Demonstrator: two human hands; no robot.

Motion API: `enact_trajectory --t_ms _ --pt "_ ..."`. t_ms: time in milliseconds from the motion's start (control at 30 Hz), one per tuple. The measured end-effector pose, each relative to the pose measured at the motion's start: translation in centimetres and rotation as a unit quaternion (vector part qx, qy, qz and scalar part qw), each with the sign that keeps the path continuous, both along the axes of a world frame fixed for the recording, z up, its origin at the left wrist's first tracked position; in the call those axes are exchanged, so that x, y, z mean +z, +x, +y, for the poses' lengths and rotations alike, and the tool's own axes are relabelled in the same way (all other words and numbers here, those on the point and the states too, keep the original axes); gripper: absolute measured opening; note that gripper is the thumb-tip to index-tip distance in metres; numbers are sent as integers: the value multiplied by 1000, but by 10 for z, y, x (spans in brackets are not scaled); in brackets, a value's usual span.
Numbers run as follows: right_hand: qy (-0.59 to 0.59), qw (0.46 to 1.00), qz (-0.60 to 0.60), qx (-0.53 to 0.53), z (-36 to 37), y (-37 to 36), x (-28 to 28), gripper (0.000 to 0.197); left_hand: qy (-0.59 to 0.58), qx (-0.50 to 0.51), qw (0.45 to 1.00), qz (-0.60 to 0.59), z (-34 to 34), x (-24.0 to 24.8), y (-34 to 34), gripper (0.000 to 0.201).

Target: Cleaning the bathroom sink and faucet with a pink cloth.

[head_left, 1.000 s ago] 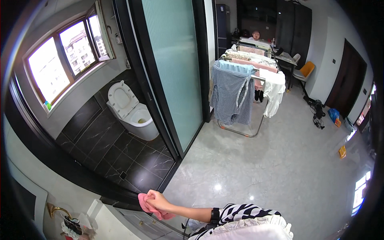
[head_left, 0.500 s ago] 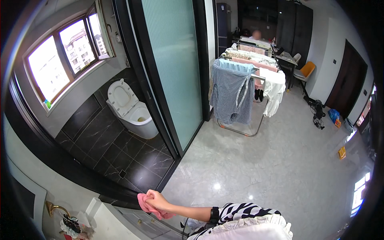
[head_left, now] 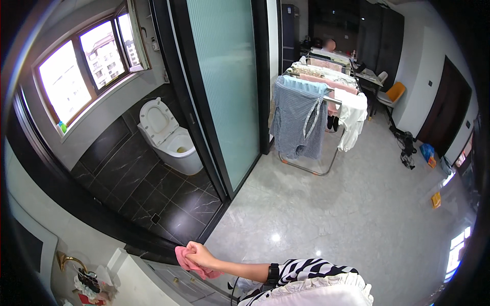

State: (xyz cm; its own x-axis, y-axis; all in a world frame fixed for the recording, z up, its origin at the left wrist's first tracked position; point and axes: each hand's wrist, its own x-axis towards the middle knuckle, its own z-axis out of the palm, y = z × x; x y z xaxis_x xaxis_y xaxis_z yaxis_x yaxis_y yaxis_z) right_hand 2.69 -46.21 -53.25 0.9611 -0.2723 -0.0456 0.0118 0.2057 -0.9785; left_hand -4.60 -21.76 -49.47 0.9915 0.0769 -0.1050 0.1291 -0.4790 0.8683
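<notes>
Head view: we log right hand point(head_left: 202, 255) clamped on crumpled pink fabric cloth point(head_left: 205, 272); cloth bunched left of hand, long axis sloping under hand, back toward body. Long black door frame point(head_left: 158, 245) just left; contact, we can't tell. Left hand unseen.

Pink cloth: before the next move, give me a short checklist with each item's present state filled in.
1. Pink cloth gripped by the visible hand: ok.
2. Other hand's position: cannot tell; not in view.
3. Cloth touching the grey cabinet: cannot tell; they overlap in this view.
4. Blue checked garment well apart from the visible hand: ok; it hangs farther back.
5. Toilet lid down: not ok; it stands raised.
</notes>
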Motion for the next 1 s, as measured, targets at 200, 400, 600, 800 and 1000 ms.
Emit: enact_trajectory --t_ms 200,400,600,800,1000 --pt "29 999 -16 23 6 0 7 19 15 18 1000 -2 0 18 -9 40" --pt "28 999 -16 18 1 2 -2 18 24 19 1000 -1 1 9 -9 41" --pt "34 999 -19 24 1 4 -1 19 39 27 999 -8 8 8 -12 41" --pt "24 999 -6 33 3 2 4 20 58 47 997 -22 16 0 -23 41" --pt "17 1000 -3 20 -3 5 -7 20 78 41 996 -20 19 -6 -23 42"
